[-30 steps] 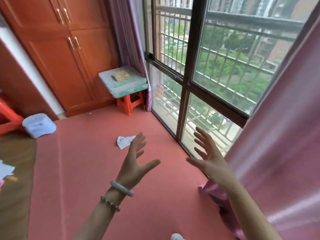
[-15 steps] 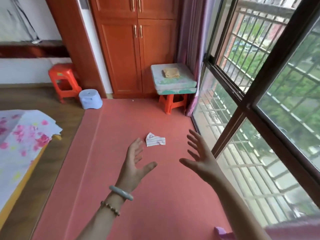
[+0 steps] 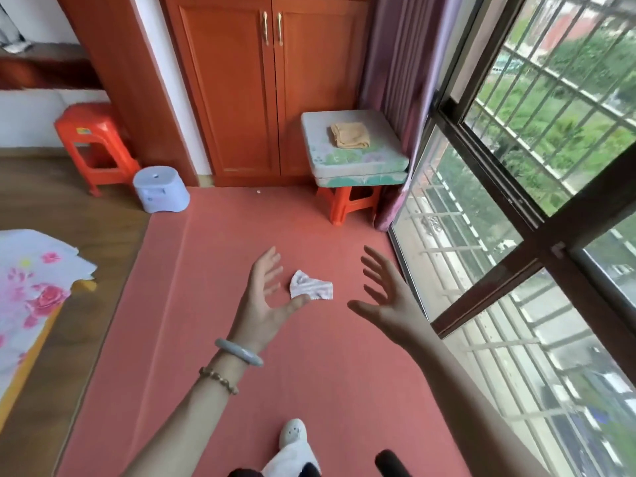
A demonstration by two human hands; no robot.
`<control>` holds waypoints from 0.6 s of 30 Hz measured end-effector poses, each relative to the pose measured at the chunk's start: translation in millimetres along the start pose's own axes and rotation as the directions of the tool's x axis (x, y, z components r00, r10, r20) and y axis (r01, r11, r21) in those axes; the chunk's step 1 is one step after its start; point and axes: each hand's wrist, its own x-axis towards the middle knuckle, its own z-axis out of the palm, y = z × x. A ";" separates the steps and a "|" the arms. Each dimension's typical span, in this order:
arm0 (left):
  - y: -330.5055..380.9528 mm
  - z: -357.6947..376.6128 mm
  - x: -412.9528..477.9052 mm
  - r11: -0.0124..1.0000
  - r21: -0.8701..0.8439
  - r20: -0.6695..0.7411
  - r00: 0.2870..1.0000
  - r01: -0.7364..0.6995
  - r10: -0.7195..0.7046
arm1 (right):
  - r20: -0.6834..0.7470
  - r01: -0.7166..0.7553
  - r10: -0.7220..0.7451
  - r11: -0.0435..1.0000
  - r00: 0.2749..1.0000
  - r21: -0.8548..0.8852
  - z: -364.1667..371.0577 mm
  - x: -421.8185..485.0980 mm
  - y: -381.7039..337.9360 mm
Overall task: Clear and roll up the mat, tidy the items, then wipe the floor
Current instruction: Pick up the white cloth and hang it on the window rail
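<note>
A salmon-red mat [image 3: 213,339] lies flat on the floor along the window. A small crumpled striped cloth [image 3: 311,286] sits on it in the middle. My left hand [image 3: 265,301], with two bracelets on the wrist, hovers just left of the cloth, fingers spread and holding nothing. My right hand [image 3: 382,297] hovers to the cloth's right, fingers also spread and empty. On the far edge of the mat an orange stool [image 3: 347,203] carries folded cushions [image 3: 354,156] and a folded yellow rag [image 3: 350,135].
A pale blue plastic stool [image 3: 160,189] and a second orange stool [image 3: 93,146] stand at the back left by the wooden wardrobe [image 3: 261,84]. A bed with a floral sheet [image 3: 31,287] is at left. Barred window [image 3: 516,235] and purple curtain [image 3: 399,80] are at right. My white-slippered foot [image 3: 293,433] is below.
The view has swung left and downward, away from the window toward the wardrobe and mat. Both hands stay raised and spread, now on either side of the cloth.
</note>
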 end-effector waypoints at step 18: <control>-66.7 32.3 237.0 0.994 0.039 0.124 0.986 0.103 -0.107 | -0.071 -0.131 0.131 0.991 0.989 -0.001 -31.1 237.7 57.9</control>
